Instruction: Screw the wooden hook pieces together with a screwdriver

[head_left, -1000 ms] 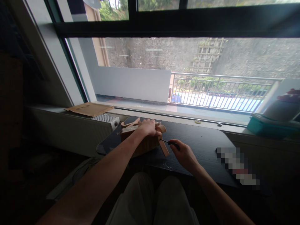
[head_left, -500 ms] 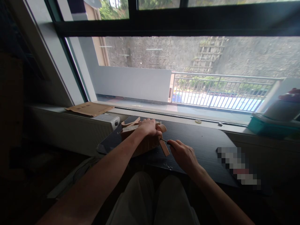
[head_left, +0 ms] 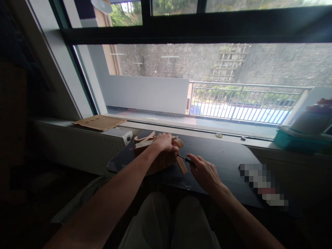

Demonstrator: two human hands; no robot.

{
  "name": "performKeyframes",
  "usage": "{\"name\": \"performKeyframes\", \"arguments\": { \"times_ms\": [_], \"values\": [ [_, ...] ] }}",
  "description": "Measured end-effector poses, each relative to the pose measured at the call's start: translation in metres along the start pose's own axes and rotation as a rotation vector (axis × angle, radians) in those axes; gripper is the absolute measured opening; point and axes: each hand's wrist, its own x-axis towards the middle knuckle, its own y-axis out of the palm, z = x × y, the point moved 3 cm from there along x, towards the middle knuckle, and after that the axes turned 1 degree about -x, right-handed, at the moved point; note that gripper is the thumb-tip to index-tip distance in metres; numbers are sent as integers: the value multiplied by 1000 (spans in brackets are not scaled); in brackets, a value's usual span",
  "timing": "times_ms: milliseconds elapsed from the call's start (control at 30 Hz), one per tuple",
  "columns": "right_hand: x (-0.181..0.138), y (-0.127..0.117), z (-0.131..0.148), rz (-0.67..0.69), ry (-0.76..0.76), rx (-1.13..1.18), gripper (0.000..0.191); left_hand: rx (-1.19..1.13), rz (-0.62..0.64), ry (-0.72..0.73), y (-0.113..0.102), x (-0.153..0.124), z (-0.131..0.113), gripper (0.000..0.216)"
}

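The person sits at a dark table with rounded corners point(head_left: 225, 155) set against a wide window. The left hand point(head_left: 164, 142) lies palm down on top of a pale wooden model built of flat curved pieces point(head_left: 158, 162), which stands on the far left part of the table, near the sill. Its grip is closed over the model's upper edge, with the fingers curled down the far side. A narrow wooden strip point(head_left: 182, 166) slants down from the model's right side toward the table top.

The right hand point(head_left: 206, 171) is just to the right of the model, its grip wrapped tight around a small black-handled screwdriver point(head_left: 188, 160). The thin shaft points left and meets the model near the top of the strip, just below the left hand's fingers. Whether the tip sits in a screw is too small to tell. Both forearms reach forward over the person's lap.

Left of the table, a flat brown cardboard sheet point(head_left: 100, 121) lies on the ledge, and a white ribbed appliance point(head_left: 118, 132) sits just beside the table's left corner. On the sill behind the table rests a small pale round object point(head_left: 219, 135). A teal box point(head_left: 298, 142) stands on the ledge at the far right, well apart from both hands
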Motion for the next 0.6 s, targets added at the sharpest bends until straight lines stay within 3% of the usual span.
{"name": "performKeyframes", "arguments": {
  "times_ms": [100,200,467,600],
  "values": [
    [-2,-2,4,4,-114,-157,37,4,-2,-7,-1,-2,-1,74],
    [-3,-1,4,5,-129,-174,37,-2,10,-21,-2,-4,-2,73],
    [3,8,-8,30,54,302,34,6,-8,-3,-1,-4,-3,74],
    [3,9,-9,64,107,331,34,1,-9,-2,-2,-4,-3,75]
  ]
}}
